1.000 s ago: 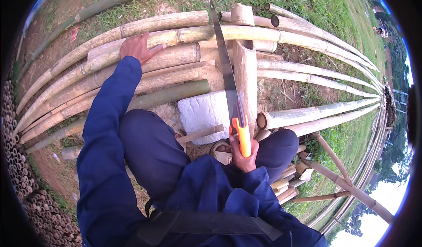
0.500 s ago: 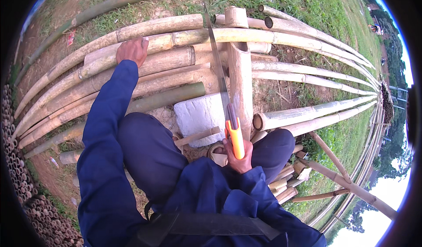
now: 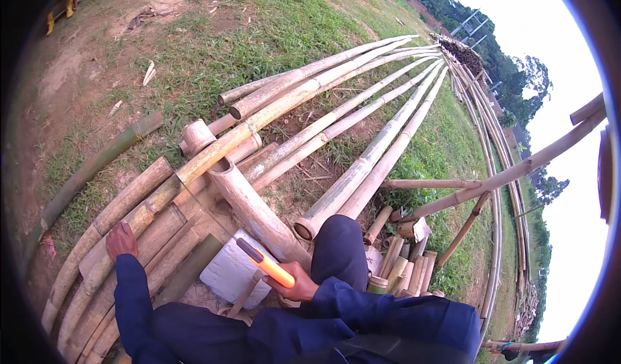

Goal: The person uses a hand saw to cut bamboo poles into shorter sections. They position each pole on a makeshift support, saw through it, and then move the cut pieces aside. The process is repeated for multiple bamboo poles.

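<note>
My right hand (image 3: 299, 284) is closed round the orange handle of a handsaw (image 3: 274, 271). The saw's thin blade runs up and left and meets a long bamboo pole (image 3: 226, 149), just left of a thick bamboo post (image 3: 255, 212) on which the pole rests. Farther left, my left hand (image 3: 121, 241) grips that same pole from above, its fingers curled over the far side. Several cut bamboo lengths (image 3: 165, 225) lie under and beside it. A whitish block (image 3: 223, 276) sits between the post and my legs.
Several long bamboo poles (image 3: 349, 183) stretch away to the far right. Short offcuts (image 3: 404, 270) are heaped beside my right knee. A slanting bamboo frame (image 3: 491, 186) stands at right. One green pole (image 3: 97, 163) lies on the ground at far left. Parts of people show at the top edge.
The view has swung to the right, so the hands and poles appear farther left and tilted. Both hands keep their holds on the saw and the pole.
</note>
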A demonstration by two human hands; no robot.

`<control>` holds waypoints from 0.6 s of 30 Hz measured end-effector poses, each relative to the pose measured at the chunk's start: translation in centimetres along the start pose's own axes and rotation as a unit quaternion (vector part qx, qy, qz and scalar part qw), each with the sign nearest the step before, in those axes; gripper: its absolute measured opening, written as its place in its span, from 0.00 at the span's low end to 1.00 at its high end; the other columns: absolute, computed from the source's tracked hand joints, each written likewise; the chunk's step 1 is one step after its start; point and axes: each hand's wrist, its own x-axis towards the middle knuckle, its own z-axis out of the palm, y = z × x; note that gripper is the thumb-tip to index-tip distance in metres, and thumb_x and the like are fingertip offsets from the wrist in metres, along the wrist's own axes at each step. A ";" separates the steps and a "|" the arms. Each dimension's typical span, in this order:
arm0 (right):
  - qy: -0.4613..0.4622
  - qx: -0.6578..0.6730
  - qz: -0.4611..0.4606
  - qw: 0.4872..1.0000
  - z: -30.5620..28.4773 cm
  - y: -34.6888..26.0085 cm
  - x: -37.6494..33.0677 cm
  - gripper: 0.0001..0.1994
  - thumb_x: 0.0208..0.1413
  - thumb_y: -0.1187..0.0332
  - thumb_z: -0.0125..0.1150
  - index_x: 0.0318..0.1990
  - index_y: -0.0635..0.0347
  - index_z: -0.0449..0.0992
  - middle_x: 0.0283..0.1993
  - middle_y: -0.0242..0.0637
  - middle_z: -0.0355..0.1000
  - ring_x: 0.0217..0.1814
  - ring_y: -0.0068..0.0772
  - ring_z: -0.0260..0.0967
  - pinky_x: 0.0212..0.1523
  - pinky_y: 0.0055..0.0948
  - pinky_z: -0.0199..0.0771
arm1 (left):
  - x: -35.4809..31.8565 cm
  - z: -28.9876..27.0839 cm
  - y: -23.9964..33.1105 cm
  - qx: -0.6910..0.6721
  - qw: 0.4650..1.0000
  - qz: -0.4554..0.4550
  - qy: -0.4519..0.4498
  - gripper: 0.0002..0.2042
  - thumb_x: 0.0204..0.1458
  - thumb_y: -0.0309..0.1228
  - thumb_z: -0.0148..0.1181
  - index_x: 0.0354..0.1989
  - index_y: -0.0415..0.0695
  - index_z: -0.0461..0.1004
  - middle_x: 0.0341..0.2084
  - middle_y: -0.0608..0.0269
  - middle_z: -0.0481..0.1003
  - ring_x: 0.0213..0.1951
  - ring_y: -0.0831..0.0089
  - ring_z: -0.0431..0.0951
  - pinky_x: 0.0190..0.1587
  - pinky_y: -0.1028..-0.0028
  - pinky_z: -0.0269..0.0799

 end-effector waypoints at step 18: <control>-0.050 -0.078 0.060 0.994 1.3 0.7 2.3 0.11 0.62 0.67 0.68 0.32 0.64 0.76 0.19 0.36 0.68 0.19 0.25 0.62 0.25 0.31 0.66 | 0.1 -2.3 2.7 0.005 1.000 0.004 0.011 0.25 0.69 0.48 0.40 0.42 0.42 0.82 0.39 0.45 0.82 0.44 0.45 0.82 0.52 0.51 0.75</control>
